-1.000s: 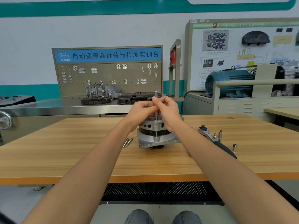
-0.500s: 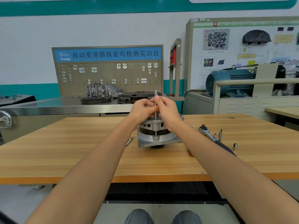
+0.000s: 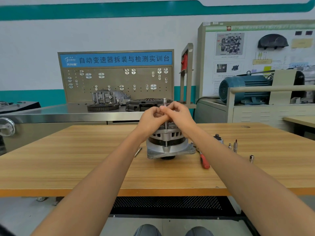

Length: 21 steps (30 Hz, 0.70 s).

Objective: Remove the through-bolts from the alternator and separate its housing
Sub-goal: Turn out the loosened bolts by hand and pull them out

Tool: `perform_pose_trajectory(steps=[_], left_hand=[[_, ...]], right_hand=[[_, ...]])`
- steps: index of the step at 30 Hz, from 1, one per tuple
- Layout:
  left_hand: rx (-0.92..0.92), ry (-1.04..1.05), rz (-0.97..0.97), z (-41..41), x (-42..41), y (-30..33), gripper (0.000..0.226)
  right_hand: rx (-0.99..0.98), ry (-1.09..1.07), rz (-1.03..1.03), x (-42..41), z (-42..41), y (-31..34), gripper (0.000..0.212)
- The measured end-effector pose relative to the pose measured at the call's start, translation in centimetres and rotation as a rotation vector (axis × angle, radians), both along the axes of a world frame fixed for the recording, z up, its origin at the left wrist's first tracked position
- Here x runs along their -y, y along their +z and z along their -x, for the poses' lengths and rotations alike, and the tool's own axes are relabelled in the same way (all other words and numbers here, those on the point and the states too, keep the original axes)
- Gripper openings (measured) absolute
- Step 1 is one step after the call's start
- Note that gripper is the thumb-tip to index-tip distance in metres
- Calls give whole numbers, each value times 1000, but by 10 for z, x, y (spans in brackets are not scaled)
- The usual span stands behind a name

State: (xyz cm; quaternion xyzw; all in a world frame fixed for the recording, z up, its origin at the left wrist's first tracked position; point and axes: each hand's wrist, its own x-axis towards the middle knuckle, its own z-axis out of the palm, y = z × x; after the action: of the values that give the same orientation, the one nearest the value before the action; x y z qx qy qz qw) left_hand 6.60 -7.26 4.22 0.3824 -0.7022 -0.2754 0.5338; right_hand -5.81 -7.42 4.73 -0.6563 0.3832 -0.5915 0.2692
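Observation:
The grey alternator (image 3: 167,147) stands upright on the wooden table (image 3: 85,167), pulley end down. A long through-bolt (image 3: 165,103) sticks up out of its front edge, head above my fingers. My left hand (image 3: 151,119) and my right hand (image 3: 180,116) meet over the alternator, and the fingertips of both pinch the bolt's shaft just below the head. The top of the housing is hidden behind my hands. One removed bolt (image 3: 138,152) lies on the table left of the alternator.
A ratchet wrench with a red handle (image 3: 203,160) lies right of the alternator. Small sockets and bits (image 3: 235,147) stand further right, one socket (image 3: 251,158) apart. A steel bench with gearbox parts (image 3: 109,99) and a blue motor (image 3: 245,89) sit behind the table.
The bolt has risen slightly out of the housing while both hands stay pinched on it. My right forearm shifted, uncovering the ratchet's red handle.

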Motion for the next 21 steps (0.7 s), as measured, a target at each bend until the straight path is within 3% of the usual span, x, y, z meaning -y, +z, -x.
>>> perform_pose_trajectory(steps=[8, 21], left_hand=[[45, -194, -88, -11, 1, 5, 14], [15, -107, -70, -6, 1, 3, 9]], right_hand=[[30, 78, -75, -5, 6, 2, 13], [18, 83, -72, -2, 6, -1, 13]])
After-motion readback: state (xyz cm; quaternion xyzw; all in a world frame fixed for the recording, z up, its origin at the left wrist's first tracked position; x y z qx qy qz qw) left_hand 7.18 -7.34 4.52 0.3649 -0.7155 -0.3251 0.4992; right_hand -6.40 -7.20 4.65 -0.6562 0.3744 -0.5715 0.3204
